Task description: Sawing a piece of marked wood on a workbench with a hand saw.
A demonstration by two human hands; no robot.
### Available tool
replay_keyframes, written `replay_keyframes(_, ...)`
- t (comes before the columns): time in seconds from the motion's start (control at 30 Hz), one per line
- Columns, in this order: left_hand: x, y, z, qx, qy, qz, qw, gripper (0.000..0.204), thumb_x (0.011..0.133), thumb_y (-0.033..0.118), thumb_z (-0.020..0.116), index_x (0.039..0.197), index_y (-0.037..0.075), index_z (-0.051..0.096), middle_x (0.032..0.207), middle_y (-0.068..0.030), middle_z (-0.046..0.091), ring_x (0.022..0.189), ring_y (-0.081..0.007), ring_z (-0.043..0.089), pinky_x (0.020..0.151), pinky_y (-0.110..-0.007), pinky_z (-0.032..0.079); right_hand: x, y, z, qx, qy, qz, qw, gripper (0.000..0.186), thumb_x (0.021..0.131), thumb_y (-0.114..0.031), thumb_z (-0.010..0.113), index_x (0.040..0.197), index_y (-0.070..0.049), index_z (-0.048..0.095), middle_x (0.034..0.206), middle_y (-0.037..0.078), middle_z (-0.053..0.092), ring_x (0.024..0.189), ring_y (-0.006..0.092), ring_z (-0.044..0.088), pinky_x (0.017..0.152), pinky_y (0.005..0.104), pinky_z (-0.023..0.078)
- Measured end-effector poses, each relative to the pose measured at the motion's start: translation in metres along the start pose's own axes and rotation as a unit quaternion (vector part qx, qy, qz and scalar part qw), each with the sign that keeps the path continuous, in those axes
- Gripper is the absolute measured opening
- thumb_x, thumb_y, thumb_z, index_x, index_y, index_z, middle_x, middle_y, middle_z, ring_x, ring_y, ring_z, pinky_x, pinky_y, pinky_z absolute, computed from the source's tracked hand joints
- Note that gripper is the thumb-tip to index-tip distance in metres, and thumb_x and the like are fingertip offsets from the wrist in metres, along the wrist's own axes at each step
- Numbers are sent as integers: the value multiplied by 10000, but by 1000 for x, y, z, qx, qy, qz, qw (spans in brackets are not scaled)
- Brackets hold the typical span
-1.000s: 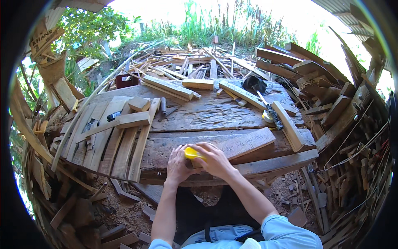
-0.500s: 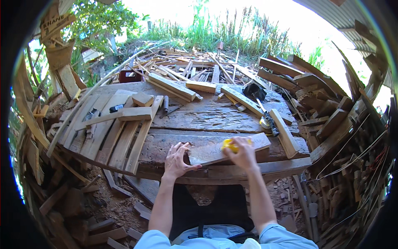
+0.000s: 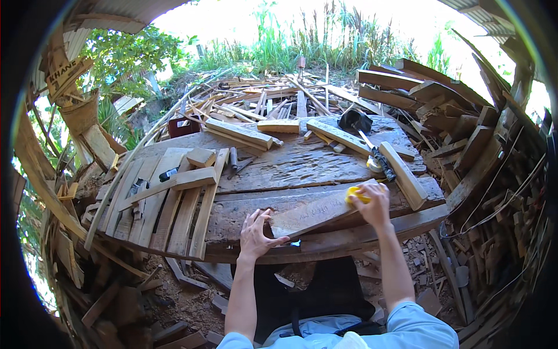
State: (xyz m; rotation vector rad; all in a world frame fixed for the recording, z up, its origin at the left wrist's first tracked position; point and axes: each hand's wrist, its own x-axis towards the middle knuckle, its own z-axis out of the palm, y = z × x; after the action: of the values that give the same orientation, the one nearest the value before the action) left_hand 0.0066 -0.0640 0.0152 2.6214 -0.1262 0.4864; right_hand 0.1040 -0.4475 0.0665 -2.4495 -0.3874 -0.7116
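Marked board [image 3: 317, 214]: lies on the near side of the plank bench [image 3: 290, 168], in front of us. Its long axis runs aslant, left end closer to our body, right end farther off. Handwriting shows on its upper face; we leave it unread.

Yellow tool [image 3: 352, 194]: at the board's far right end, small, mostly covered by fingers; we cannot tell its exact kind.

Right hand [image 3: 376, 203]: fingers closed round the yellow tool, just over that right end. It is the nearer hand to the tool, with the forearm reaching up from the lower right.

Left hand [image 3: 254, 235]: at the opposite end, fingers spread, thumb stretched along the near corner. It seems to touch the board there; how firmly, we cannot tell. So the hands stand at opposite ends, and the board's whole length lies between them.

Farther out: a squared timber [image 3: 403, 176] to the right of the board, a dark-handled tool [image 3: 383, 163] just beside it. To the left, pale slats [image 3: 154, 215] side by side; beyond the bench, a heap of offcuts [image 3: 264, 99].
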Motion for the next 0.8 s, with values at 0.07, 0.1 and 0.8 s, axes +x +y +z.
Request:
replay_keyframes(0.07, -1, -7, 2, 2, 5, 2, 1000, 958, 669, 801, 856, 1302, 107, 664, 1534, -91, 629, 1514, -346, 477, 1306, -546, 308, -4, 12, -8, 14, 17, 7, 1000, 273, 888, -351, 876, 990, -126, 760, 1112, 16, 782, 1133, 223, 702, 1190, 530, 341)
replay_keyframes(0.1, -1, -11, 3, 7, 12, 2, 1000, 1021, 657, 858, 825, 1343, 120, 664, 1524, -110, 626, 1512, -344, 478, 1305, -537, 316, -5, 12, -8, 20, 23, 2, 1000, 274, 883, -348, 882, 973, -125, 750, 1112, 16, 777, 1128, 224, 698, 1185, 527, 344)
replay_keyframes(0.8, -3, -6, -3, -9, 13, 2, 1000, 936, 627, 796, 885, 1216, 96, 687, 1537, -90, 630, 1508, -340, 492, 1307, -556, 317, -5, -73, 31, 48, -99, -80, 991, 545, 880, -531, 855, 1305, -196, 787, 1266, 80, 800, 1334, 284, 682, 1322, 691, 35)
